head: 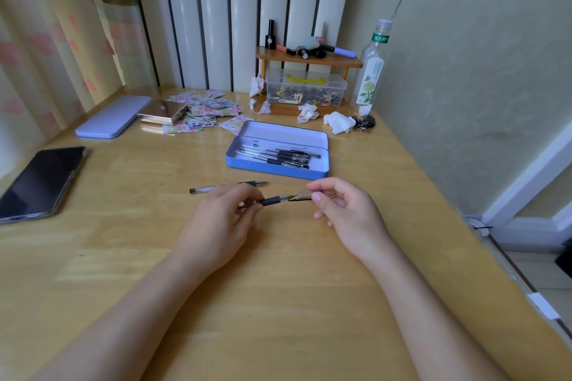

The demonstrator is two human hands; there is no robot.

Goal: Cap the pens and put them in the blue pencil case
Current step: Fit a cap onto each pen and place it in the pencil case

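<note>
My left hand point(227, 215) holds a black-gripped pen point(274, 200) with its tip pointing right. My right hand point(342, 207) pinches a clear pen cap point(301, 196) right at that tip; the cap's mouth meets the nib. A second uncapped pen point(229, 186) lies on the desk just behind my left hand, partly hidden by the fingers. Behind both hands sits the blue pencil case point(275, 168), its base open, with several capped pens point(278, 156) inside.
The case's lid point(113, 116) lies at the back left, a phone point(40, 184) at the left edge. Stickers and a small box point(167, 111), crumpled tissues point(339, 122), a wooden shelf with a plastic box point(305, 88) and a bottle point(371, 71) line the back.
</note>
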